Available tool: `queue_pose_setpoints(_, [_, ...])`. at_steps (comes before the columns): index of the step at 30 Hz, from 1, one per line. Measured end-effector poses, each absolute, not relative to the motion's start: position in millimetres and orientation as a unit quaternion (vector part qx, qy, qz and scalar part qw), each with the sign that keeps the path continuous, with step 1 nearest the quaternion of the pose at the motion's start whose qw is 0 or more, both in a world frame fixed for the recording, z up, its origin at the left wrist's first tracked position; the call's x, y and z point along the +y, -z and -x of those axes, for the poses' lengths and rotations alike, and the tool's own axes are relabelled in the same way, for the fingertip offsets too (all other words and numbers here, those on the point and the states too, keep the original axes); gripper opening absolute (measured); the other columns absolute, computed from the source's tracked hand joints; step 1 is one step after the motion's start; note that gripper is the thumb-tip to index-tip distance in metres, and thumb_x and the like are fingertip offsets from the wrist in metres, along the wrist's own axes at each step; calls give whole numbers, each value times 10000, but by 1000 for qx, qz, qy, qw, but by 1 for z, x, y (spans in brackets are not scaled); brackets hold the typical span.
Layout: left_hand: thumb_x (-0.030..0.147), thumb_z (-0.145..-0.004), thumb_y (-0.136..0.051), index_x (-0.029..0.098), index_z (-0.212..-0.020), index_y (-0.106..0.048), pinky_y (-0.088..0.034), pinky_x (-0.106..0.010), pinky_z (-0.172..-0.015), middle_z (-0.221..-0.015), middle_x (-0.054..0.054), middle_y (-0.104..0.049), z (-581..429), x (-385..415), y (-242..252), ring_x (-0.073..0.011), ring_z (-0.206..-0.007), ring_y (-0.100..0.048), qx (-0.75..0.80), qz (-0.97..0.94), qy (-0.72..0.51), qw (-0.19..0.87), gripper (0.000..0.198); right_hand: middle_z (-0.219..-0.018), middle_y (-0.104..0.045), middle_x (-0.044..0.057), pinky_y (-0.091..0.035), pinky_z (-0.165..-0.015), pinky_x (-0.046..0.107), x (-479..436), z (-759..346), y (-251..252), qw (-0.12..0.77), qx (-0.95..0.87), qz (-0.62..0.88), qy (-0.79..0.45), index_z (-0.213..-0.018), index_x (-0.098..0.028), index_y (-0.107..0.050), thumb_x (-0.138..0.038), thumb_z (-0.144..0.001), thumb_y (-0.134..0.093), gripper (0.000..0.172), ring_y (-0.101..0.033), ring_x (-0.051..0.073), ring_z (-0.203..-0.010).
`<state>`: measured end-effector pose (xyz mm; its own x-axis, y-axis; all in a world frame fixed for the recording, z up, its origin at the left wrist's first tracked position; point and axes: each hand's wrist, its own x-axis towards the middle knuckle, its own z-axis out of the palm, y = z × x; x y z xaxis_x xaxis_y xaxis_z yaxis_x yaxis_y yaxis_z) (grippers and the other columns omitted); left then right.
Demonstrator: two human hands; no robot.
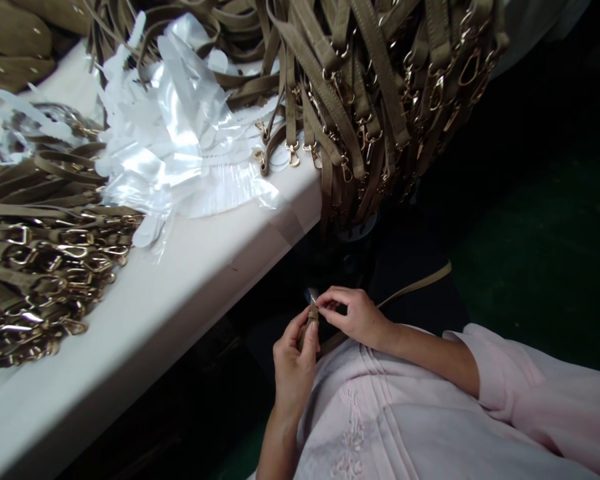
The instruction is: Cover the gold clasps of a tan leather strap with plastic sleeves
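Note:
Over my lap, my left hand (pixel 294 363) grips the end of an olive-brown strap (pixel 414 285) just below its metal clasp. My right hand (pixel 353 313) pinches at the clasp end (pixel 312 298) with thumb and fingertips. The strap runs from my hands up to the right, across the dark area beside my pink sleeve. What exactly sits between the right fingertips is too small to make out.
A white table (pixel 200 267) slants across the left. A pile of straps with gold clasps (pixel 45 260) lies at its left, clear plastic wrappers (pixel 175 140) in the middle, and a big bundle of straps (pixel 370 93) hangs over the far edge. Dark floor lies right.

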<state>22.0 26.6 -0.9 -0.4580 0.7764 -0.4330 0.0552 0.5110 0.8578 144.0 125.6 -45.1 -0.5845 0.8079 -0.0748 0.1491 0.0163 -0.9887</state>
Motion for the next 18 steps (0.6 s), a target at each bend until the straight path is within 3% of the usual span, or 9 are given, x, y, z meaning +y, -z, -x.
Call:
queue_pose_setpoints(5, [402, -878, -627, 165, -1123, -652, -400, -200, -529, -623, 31, -552, -25, 24, 4, -103, -565, -493, 749, -290, -413, 430, 342, -812, -709, 24, -514, -688, 265, 127, -145, 45, 275, -658, 388, -584, -870, -187, -701, -156, -862, -618, 89, -658, 161, -731])
queue_pose_setpoints(11, [399, -882, -627, 179, -1036, -629, -406, -206, -553, -617, 38, -556, -26, 22, 6, -106, -568, -506, 747, -298, -414, 426, 269, -918, -630, 54, -500, -750, 291, 129, -146, 40, 343, -713, 356, -497, -870, -203, -716, -152, -890, -614, 117, -613, 180, -863])
queue_pose_setpoints(18, [385, -879, -634, 178, -936, -596, -382, -195, -520, -604, 40, -559, -28, 26, 8, -98, -547, -492, 738, -305, -402, 447, 218, -832, -633, 31, -489, -759, 302, 130, -142, 35, 342, -724, 310, -513, -829, -193, -694, -107, -892, -619, 130, -594, 169, -819])
